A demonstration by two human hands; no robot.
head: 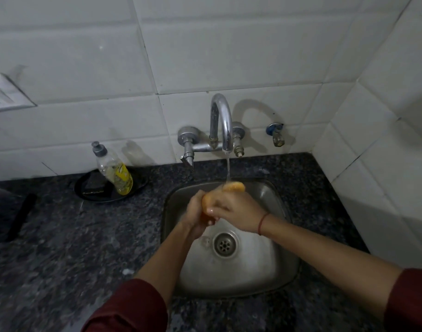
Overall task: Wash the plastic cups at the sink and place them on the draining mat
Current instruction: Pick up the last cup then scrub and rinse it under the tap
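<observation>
An orange plastic cup (234,186) lies tilted over the steel sink (272,271), its rim under the thin stream of water from the chrome tap (220,121). My left hand (196,213) grips the cup's base end from the left. My right hand (236,209) wraps over the cup's middle from the right, fingers curled round it. Most of the cup is hidden by both hands.
A dish soap bottle (115,170) leans on a black round tray (90,194) left of the sink. A dark object (4,212) lies at the far left of the granite counter (73,248). Tiled walls close in behind and on the right. A small wall valve (276,135) sits right of the tap.
</observation>
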